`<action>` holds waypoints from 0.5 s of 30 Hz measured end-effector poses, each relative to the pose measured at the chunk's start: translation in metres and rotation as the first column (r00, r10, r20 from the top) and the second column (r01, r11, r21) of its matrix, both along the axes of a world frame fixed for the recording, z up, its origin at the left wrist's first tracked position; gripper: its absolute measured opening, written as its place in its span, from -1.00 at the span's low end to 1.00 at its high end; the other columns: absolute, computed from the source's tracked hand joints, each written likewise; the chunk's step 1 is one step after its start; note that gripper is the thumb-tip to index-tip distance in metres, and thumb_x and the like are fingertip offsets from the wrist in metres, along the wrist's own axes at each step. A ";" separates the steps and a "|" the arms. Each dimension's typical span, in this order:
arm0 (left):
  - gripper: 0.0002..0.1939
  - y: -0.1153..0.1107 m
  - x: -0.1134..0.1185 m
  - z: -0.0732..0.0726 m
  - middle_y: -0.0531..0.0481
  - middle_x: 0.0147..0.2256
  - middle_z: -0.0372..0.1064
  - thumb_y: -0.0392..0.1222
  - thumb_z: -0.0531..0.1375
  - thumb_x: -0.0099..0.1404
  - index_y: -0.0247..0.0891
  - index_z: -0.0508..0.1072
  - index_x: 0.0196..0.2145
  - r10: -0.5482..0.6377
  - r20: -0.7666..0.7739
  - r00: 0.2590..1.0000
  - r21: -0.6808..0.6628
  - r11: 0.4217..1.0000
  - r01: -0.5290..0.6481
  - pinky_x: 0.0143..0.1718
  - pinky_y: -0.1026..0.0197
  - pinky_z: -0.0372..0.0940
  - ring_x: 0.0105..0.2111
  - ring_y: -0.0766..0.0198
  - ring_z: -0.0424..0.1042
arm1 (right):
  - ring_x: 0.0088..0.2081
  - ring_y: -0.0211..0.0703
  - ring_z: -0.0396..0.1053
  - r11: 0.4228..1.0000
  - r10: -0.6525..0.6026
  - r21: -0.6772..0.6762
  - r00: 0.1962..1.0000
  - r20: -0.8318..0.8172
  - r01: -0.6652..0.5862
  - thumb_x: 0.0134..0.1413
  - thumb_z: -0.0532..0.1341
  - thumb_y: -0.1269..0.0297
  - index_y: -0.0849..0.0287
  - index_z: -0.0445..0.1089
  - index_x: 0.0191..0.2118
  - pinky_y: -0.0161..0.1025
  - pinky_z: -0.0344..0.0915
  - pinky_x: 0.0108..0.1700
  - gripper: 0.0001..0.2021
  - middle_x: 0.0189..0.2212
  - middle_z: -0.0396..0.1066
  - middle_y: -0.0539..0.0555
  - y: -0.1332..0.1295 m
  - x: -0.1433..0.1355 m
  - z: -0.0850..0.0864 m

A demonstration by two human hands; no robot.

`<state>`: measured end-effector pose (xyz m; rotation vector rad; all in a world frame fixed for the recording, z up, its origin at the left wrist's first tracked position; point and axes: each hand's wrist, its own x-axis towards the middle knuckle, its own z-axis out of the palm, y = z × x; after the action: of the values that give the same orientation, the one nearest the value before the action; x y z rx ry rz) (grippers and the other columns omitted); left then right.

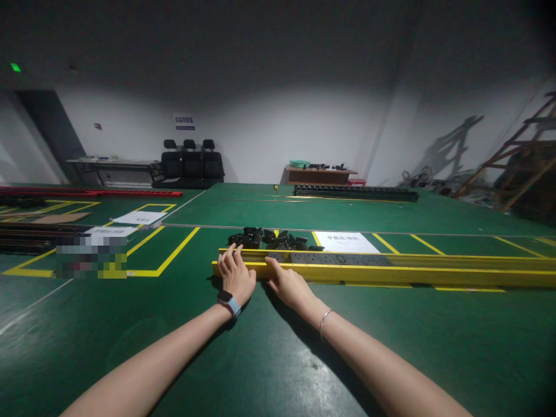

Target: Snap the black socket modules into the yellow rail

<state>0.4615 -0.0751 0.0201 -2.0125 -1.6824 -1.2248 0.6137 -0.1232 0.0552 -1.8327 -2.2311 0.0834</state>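
Both hands rest flat with fingers spread, gripping nothing, on the near left end of the long yellow metal rail (391, 272), left hand (236, 277) at its tip, right hand (290, 285) just beside; its long axis runs rightward across the green floor (260, 359).

The long yellow rail (391, 271) bars the way ahead across the floor (260, 359); a heap of black parts (271, 238) crowds just behind it. Green floor nearer stays open.
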 end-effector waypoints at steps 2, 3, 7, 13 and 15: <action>-0.36 0.000 0.000 0.000 -0.31 0.14 0.02 -0.32 0.10 0.04 -0.38 0.10 0.12 0.005 -0.008 1.000 -0.003 1.000 -0.005 0.22 -0.24 -0.17 0.19 -0.10 -0.01 | -0.27 -0.06 0.47 1.000 -0.025 0.019 0.999 0.019 0.025 0.21 0.00 0.25 0.03 -0.09 0.24 -0.28 0.24 -0.29 -0.50 -0.31 0.48 0.13 0.000 -0.001 -0.001; -0.36 0.000 0.000 0.000 -0.31 0.14 0.02 -0.32 0.10 0.04 -0.38 0.10 0.12 0.006 -0.010 1.000 -0.004 1.000 -0.006 0.21 -0.25 -0.17 0.19 -0.10 -0.01 | -0.27 -0.05 0.47 0.999 -0.039 0.022 0.999 0.028 0.038 0.21 0.00 0.26 0.03 -0.08 0.23 -0.27 0.24 -0.29 -0.51 -0.31 0.48 0.13 0.000 -0.001 -0.001; -0.36 0.000 0.000 0.000 -0.32 0.14 0.02 -0.32 0.10 0.05 -0.38 0.10 0.12 0.000 -0.009 1.000 -0.015 1.000 0.000 0.21 -0.26 -0.18 0.19 -0.09 -0.02 | -0.25 -0.04 0.47 0.996 -0.085 0.002 0.995 0.058 0.085 0.20 0.00 0.28 0.06 -0.08 0.22 -0.27 0.25 -0.29 -0.52 -0.29 0.48 0.16 0.000 -0.003 0.000; -0.36 -0.001 0.001 0.001 -0.30 0.15 0.02 -0.33 0.09 0.06 -0.38 0.09 0.12 -0.007 -0.009 1.000 -0.005 1.000 0.007 0.22 -0.25 -0.19 0.20 -0.07 -0.01 | -0.30 -0.02 0.48 0.989 -0.143 0.042 0.987 0.073 0.140 0.22 -0.05 0.29 0.11 0.01 0.14 -0.26 0.25 -0.34 -0.63 -0.35 0.48 0.15 -0.001 -0.002 0.001; -0.36 -0.001 0.001 0.001 -0.30 0.15 0.02 -0.34 0.09 0.06 -0.38 0.08 0.13 -0.007 -0.009 1.000 -0.001 1.000 0.007 0.23 -0.24 -0.19 0.20 -0.06 0.00 | -0.31 -0.02 0.48 0.988 -0.152 0.051 0.985 0.077 0.148 0.22 -0.05 0.29 0.12 0.01 0.13 -0.26 0.25 -0.35 -0.64 -0.36 0.48 0.15 -0.002 -0.002 0.001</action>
<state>0.4621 -0.0761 0.0210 -2.0237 -1.6734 -1.2151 0.6116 -0.1247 0.0559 -2.0053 -2.1195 -0.0701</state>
